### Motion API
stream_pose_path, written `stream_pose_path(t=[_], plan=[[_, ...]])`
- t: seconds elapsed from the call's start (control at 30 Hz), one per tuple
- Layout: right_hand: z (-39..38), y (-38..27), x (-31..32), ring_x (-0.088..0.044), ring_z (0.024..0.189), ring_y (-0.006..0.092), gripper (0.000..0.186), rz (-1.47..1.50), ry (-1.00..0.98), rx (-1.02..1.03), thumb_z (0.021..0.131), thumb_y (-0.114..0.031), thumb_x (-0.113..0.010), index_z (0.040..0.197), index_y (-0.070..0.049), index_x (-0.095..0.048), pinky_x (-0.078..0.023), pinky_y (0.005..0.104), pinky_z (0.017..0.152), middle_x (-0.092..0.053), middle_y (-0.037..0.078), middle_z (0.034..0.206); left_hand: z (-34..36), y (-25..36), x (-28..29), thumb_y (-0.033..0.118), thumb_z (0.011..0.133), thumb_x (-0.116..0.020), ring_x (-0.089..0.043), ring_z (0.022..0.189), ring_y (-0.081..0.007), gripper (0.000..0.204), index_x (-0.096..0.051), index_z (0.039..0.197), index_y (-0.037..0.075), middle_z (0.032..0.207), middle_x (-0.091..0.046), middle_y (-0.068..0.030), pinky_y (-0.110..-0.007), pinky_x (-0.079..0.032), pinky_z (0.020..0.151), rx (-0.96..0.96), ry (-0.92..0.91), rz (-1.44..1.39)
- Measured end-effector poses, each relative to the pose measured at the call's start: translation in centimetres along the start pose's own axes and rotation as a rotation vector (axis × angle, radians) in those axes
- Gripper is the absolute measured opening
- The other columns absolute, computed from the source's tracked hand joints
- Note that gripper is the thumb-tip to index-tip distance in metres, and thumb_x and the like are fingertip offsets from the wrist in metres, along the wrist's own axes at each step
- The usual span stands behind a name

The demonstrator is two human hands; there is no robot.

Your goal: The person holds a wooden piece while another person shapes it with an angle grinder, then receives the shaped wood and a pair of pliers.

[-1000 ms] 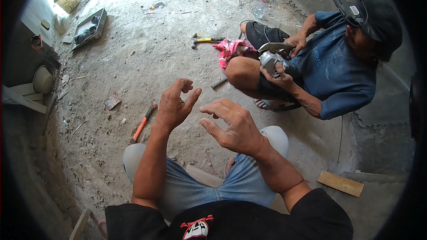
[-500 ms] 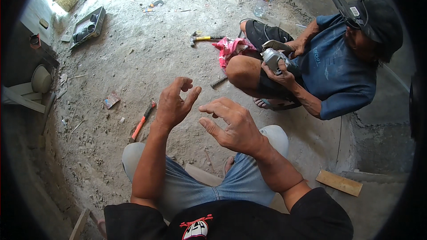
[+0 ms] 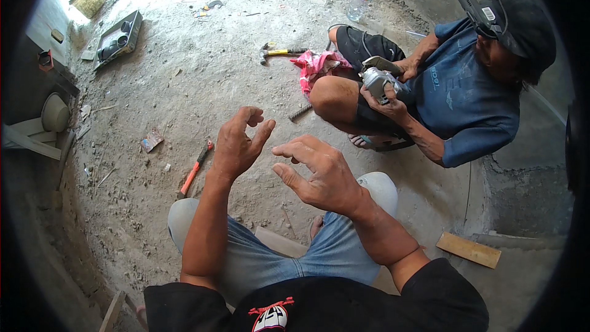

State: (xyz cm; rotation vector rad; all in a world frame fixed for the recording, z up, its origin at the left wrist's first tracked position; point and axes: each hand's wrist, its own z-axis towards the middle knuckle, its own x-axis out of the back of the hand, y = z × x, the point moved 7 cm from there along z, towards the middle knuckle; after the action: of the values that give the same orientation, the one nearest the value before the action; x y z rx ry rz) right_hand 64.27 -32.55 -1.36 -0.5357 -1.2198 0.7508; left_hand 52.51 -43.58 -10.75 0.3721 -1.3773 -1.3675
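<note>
The red and black tool (image 3: 195, 171) lies on the dusty floor, just left of my left wrist and past my left knee, and nobody touches it. My left hand (image 3: 238, 144) is up in the air with its fingers bent and its thumb standing apart, with nothing in it. My right hand (image 3: 319, 172) is beside it, not touching, with curved fingers and a small gap above the thumb, and I see nothing in there. Hardly anything has changed: my hands keep the same shape, and only the floor slides a bit left as my head turns, so nothing has been picked up. A crumpled packet (image 3: 152, 140) lies to the left, with print too small to read. Farther off, to the right, are a short ridged bar (image 3: 301, 112), a pink and red cloth (image 3: 316, 69) and a hammer (image 3: 286, 52) with a yellow and black handle. On the right a co-worker (image 3: 473, 92) squats, holding a grey machine (image 3: 384, 83) in both hands. That person's blue shirt has pale letters, and the black head camera (image 3: 478, 12) wears a white sticker. My black shirt (image 3: 326, 307) has a red and white picture with letters. Far away are a bottle (image 3: 362, 1) with a label and, to the left, a grey tray (image 3: 134, 34).
</note>
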Motion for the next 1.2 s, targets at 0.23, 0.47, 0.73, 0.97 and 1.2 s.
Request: stream_pose_path(t=[0.23,0.47,0.73,0.97,1.2], plan=[[-0.17,0.04,0.0,-0.067,0.086,0.0362,0.024,-0.006,0.002,0.004,0.088,-0.015,-0.074,0.109,-0.004,-0.068,-0.052,0.0449,0.078,-0.066,0.016,0.096,-0.09,0.26,0.08,0.027,0.092,-0.076,-0.072,0.089,-0.0295,0.035,-0.063,0.108,0.0,0.097,-0.072,-0.0168,-0.04,-0.056,0.079,-0.008,0.013,0.016],[-0.29,0.0,-0.22,-0.067,0.086,0.0357,0.024,-0.001,0.002,0.012,0.088,-0.015,-0.074,0.109,-0.004,-0.068,-0.052,0.045,0.079,-0.067,0.016,0.096,-0.33,0.32,0.27,0.027,0.092,-0.076,-0.072,0.088,-0.0296,0.034,-0.063,0.108,0.0,0.097,-0.073,-0.0167,-0.04,-0.056,0.079,-0.015,0.02,0.012],[-0.35,-0.01,-0.31,-0.068,0.088,0.036,0.024,-0.001,0.003,0.015,0.088,-0.016,-0.074,0.109,-0.004,-0.068,-0.052,0.0448,0.081,-0.067,0.017,0.096,-0.43,0.3,0.39,0.025,0.093,-0.073,-0.072,0.097,-0.0277,0.035,-0.065,0.114,-0.001,0.104,-0.074,-0.017,-0.039,-0.055,0.087,0.052,-0.019,0.01],[-0.32,0.22,-0.24,-0.068,0.088,0.036,0.025,0.009,0.013,0.008,0.088,-0.016,-0.075,0.109,-0.004,-0.068,-0.052,0.0449,0.081,-0.066,0.017,0.096,-0.28,0.22,0.18,0.027,0.092,-0.075,-0.072,0.09,-0.0293,0.034,-0.063,0.109,0.0,0.097,-0.073,-0.0174,-0.04,-0.056,0.08,-0.008,0.015,0.018],[-0.14,0.28,-0.25,-0.068,0.087,0.0362,0.025,0.01,0.013,0.008,0.087,-0.015,-0.075,0.108,-0.004,-0.068,-0.053,0.0446,0.08,-0.066,0.017,0.096,-0.09,0.22,0.27,0.026,0.092,-0.076,-0.072,0.089,-0.0293,0.034,-0.063,0.109,0.0,0.096,-0.073,-0.0175,-0.04,-0.056,0.079,-0.009,0.023,0.013]])
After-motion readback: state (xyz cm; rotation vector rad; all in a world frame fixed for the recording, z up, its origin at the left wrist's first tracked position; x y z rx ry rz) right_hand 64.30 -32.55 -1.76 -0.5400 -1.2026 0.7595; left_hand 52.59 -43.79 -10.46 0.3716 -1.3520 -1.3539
